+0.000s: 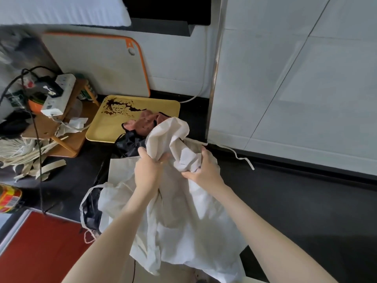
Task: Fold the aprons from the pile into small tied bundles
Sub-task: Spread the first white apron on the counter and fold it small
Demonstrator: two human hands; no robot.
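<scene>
Crumpled white fabric apron [183, 231] drapes over the near edge of the dark table [285, 201], under both forearms. Behind it to the left sits a stained yellow plastic tray [106, 127], with a black apron [130, 145] and a pink cloth [145, 122] heaped at its right corner. The left hand [150, 168] has its grip bunched round a fold of the white apron. The right hand [205, 170] clutches the gathered top, whose thin white tie [242, 158] trails rightward.
</scene>
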